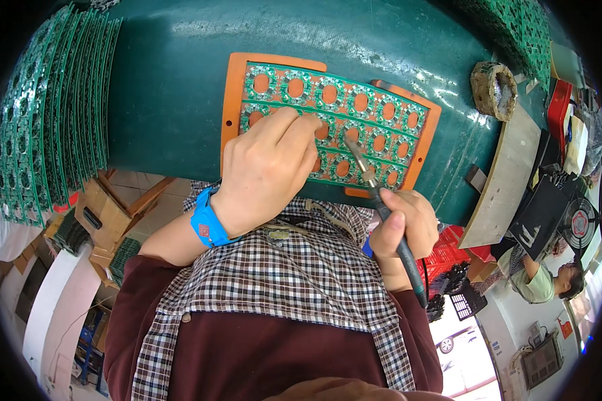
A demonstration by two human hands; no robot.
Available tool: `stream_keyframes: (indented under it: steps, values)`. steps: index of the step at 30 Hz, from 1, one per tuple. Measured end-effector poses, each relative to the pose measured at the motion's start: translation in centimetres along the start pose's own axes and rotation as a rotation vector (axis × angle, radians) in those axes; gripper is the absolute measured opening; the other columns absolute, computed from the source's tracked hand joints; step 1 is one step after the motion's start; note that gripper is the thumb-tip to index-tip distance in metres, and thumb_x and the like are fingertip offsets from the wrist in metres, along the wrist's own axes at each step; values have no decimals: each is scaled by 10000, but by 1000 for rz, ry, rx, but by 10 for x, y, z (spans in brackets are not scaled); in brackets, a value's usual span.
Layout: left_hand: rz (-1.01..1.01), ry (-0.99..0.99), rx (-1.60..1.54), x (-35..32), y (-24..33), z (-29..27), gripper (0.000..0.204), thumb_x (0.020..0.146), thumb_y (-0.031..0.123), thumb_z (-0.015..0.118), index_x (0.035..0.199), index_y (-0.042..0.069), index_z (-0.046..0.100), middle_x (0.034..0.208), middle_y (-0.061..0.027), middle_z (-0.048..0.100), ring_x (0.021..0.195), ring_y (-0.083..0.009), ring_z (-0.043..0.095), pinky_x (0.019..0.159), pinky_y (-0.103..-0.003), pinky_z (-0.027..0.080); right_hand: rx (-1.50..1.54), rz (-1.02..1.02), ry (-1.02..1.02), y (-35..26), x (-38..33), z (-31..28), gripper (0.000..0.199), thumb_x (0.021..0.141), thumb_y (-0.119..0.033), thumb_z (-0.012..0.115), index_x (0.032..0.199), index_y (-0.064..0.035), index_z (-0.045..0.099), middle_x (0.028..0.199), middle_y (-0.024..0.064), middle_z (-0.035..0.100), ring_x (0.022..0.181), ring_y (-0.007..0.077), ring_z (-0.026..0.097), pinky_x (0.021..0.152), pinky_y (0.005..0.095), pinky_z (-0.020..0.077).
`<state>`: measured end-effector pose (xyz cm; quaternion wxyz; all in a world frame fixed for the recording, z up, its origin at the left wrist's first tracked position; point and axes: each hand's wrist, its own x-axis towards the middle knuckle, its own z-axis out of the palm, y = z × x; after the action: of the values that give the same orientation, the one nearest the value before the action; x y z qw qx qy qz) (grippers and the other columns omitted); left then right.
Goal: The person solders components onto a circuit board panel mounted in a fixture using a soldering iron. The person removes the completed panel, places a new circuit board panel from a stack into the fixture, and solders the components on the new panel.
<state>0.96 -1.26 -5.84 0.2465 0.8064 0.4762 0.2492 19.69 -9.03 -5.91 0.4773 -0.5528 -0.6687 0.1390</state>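
An orange tray [232,100], flat and rectangular with rounded corners, is lying on the glossy dark-green counter [167,87]. On the tray is sitting a green panel [354,117] of ring-shaped circuit boards, the orange showing through each oval hole. The left hand [264,170] is resting on the panel's near-left part, fingers curled and pressing down, gripping nothing; a bright blue wrist strap [207,224] is circling its wrist. The right hand [401,227], just below the tray's near edge, is clamping a soldering iron [381,200] by its black handle, the metal tip touching the panel's lower row. Far left of the tray, a stack [53,113] of similar green panels is standing on edge. Right of the tray, a round, crusty sponge holder [493,89] is sitting on the counter.
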Motion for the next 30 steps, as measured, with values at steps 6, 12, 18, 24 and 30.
stream_keyframes:
  steps: [6, 12, 18, 24, 30]
  values:
    - [-22, -25, 1, 0, 1, -1, 169, 768, -3, 641, 930, 47, 634, 762, -65, 576, 618, -230, 587, 517, -328, 471, -17, 22, -67, -1, -1, 6, 135, 764, -61, 573, 813, 32, 657, 604, 97, 595, 486, 208, 580, 460, 291, 464]
    - [13, -32, 15, 1, 2, 0, 160, 784, 8, 635, 933, 67, 640, 766, -51, 571, 625, -227, 588, 525, -323, 474, -19, 60, -80, -2, -4, 9, 145, 770, -71, 579, 833, 29, 663, 607, 97, 595, 495, 208, 583, 468, 293, 469]
    - [-20, -121, -36, -6, 0, -7, 181, 736, 39, 657, 911, 61, 615, 803, -44, 541, 667, -212, 595, 540, -316, 491, -3, 42, 26, -4, -20, 4, 145, 760, -70, 562, 801, 32, 657, 604, 98, 592, 500, 218, 583, 470, 294, 466]
    - [41, -49, -58, -23, 2, 6, 164, 769, -18, 640, 922, 39, 630, 769, -70, 543, 615, -238, 570, 534, -335, 466, 20, 21, -8, -3, -32, 2, 152, 749, -85, 552, 775, 24, 655, 592, 86, 578, 495, 205, 574, 463, 306, 455]
    - [76, -190, 14, -17, 2, 1, 190, 765, -17, 644, 944, 43, 627, 826, -71, 552, 649, -235, 584, 550, -327, 476, -13, 9, -12, -2, -35, 7, 148, 746, -86, 559, 767, 23, 656, 587, 85, 575, 481, 195, 562, 450, 303, 444]
